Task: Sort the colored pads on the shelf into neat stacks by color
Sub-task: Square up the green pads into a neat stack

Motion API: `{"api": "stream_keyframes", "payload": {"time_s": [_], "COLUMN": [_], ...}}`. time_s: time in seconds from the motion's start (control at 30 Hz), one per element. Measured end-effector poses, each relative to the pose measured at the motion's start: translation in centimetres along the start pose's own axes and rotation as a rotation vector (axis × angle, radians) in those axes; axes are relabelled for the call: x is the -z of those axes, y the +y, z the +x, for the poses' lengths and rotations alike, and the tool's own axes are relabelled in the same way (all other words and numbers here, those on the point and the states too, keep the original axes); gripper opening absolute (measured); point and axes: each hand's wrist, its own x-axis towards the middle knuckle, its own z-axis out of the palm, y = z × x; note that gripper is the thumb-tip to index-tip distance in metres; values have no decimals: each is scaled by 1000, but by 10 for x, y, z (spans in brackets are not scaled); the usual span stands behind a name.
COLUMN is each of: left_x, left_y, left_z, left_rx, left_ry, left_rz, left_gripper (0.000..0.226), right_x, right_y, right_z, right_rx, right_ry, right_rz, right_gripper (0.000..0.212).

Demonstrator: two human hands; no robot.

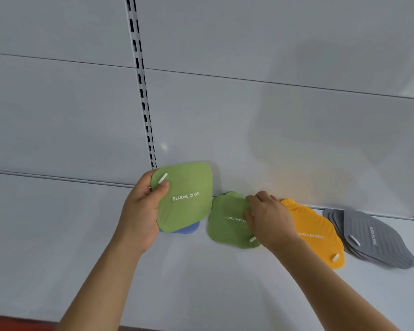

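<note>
From the head view, your pale grey shelf (201, 283) carries a ribbed grey pad stack (378, 240), an orange pad stack (313, 232) and a green pad stack (227, 220) along the back panel; a blue pad (189, 229) peeks out behind your raised pad. Your left hand (141, 211) pinches a smooth rounded green pad (187, 199), thumb on its face, lifted upright. Your right hand (268, 220) rests curled fingers (249, 215) on the green stack.

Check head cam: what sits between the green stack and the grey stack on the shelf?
The yellow stack, in the head view. The right hand covers its left edge while resting on the green stack; the grey stack lies right of it.
</note>
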Motion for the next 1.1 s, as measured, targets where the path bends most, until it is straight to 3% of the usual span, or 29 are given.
{"api": "stream_keyframes", "payload": {"time_s": [0.2, 0.33, 0.43, 0.53, 0.63, 0.8, 0.93, 1.1], "left_x": [-4, -3, -8, -25, -49, -74, -74, -79], "left_y": [1, 1, -4, -11, -22, -36, -35, -36], "left_z": [-3, -1, -1, -7, -16, -29, -27, -32], "left_rx": [4, 19, 50, 65, 123, 174, 160, 77], "left_ry": [-15, 30, 60, 26, -21, -28, 39, -87], "left_rz": [21, 8, -16, -28, -87, -209, -288, -203], "left_gripper": [25, 25, 24, 25, 27, 30, 31, 43], "right_x": [24, 66, 97, 102, 86, 59, 53, 51], "right_y": [0, 5, 0, -25, -54, -84, -88, -88], "right_z": [2, -3, -16, -35, -51, -75, -91, -95], "right_rx": [95, -59, -303, -339, -415, -674, -798, -864], "right_ry": [11, 183, 202, 146, 142, 229, 233, 333], "right_rz": [136, 334, 943, 1613, 1915, 1905, 1771, 1838], "right_gripper": [20, 20, 4, 32, 36, 36, 24, 26]}}
